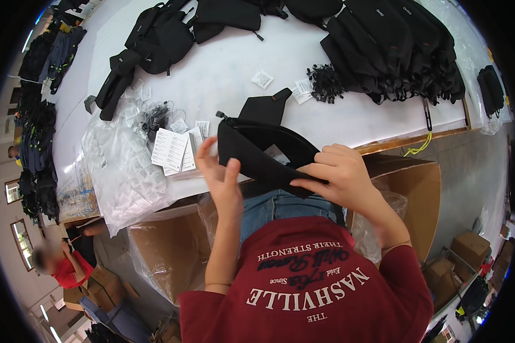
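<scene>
A black zip bag (pixel 252 155) hangs just off the table's near edge, its mouth gaping upward and a zipper pull at its upper left corner. My left hand (pixel 218 180) holds the bag's left end, thumb on the front face and fingers partly behind. At the other end, my right hand (pixel 340 177) pinches the rim between thumb and fingers. Just beyond lies another flat black piece (pixel 267 108), partly covered by the bag. White printed tags (pixel 170 150) lie on the table to the left of my left hand.
A heap of clear plastic bags (pixel 126 177) spills over the table's (pixel 212 74) near left edge. Black bags (pixel 383 48) pile up at the far right, beside a bunch of black cords (pixel 325 83). Open cardboard boxes (pixel 409 194) stand below the edge. A person (pixel 68 263) sits at lower left.
</scene>
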Demonstrator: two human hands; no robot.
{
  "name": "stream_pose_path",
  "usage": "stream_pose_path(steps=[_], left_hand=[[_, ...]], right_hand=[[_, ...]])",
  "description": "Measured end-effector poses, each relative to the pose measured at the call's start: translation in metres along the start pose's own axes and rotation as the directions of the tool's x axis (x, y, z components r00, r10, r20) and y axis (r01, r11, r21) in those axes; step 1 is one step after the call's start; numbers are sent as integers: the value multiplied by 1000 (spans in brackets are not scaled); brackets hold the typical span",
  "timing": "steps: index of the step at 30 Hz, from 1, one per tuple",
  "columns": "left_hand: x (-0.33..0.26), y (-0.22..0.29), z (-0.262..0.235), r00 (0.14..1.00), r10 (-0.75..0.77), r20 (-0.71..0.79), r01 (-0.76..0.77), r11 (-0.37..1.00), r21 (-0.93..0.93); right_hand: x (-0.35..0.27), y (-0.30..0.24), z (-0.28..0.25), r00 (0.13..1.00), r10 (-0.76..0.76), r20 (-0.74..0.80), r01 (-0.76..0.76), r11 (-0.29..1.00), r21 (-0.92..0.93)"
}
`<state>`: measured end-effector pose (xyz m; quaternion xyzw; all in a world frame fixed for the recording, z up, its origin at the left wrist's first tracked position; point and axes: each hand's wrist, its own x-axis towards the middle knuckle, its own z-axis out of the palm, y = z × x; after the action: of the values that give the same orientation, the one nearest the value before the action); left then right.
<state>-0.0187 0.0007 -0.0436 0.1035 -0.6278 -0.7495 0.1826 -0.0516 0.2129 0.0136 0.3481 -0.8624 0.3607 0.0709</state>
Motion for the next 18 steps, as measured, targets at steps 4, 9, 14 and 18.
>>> stream_pose_path(steps=[4,9,14,18], left_hand=[[-29,-22,-4,868,-278,411,465,744,-479],[-15,-9,8,773,-585,245,593,530,-606],[-12,-10,5,842,-496,213,503,578,-642],[-13,-10,6,856,-470,217,483,572,-663]], right_hand=[[9,-11,15,992,-39,-118,53,992,118],[-3,-32,29,831,540,-135,-334,678,655],[-9,-22,39,671,733,113,-168,1,986],[-11,-8,39,707,702,89,-220,98,971]])
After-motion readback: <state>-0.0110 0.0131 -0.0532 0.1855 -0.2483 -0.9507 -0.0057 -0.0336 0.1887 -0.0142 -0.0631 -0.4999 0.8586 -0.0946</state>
